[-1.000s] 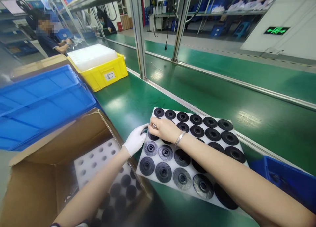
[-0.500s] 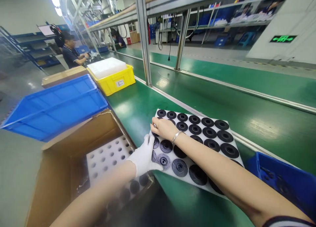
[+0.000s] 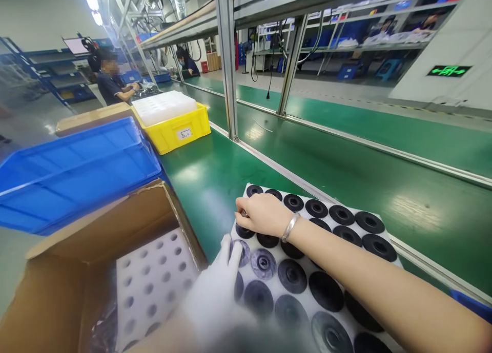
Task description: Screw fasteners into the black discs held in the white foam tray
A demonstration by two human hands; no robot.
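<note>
A white foam tray (image 3: 388,225) filled with rows of black round discs (image 3: 292,276) lies on the green bench in front of me. My right hand (image 3: 265,214), bare with a silver bracelet at the wrist, is closed at the tray's far left edge, over the discs there. A small shiny spot shows between its curled fingers; what they hold is hidden. Nearer me, my left hand (image 3: 219,286) wears a white glove. Its fingers stretch apart along the tray's left edge, touching it beside a paler disc (image 3: 263,263). The lower part of this hand is blurred.
Left of the bench stands an open cardboard box (image 3: 96,245) holding a white foam tray with holes (image 3: 157,271). Beyond it are a blue crate (image 3: 77,173) and a yellow bin (image 3: 180,132) with white foam. A metal post (image 3: 226,66) rises from the bench; people sit farther back.
The view has shifted, so the disc tray appears larger and lower. My right hand stays closed at its left edge; my left hand appears lower and blurrier.
</note>
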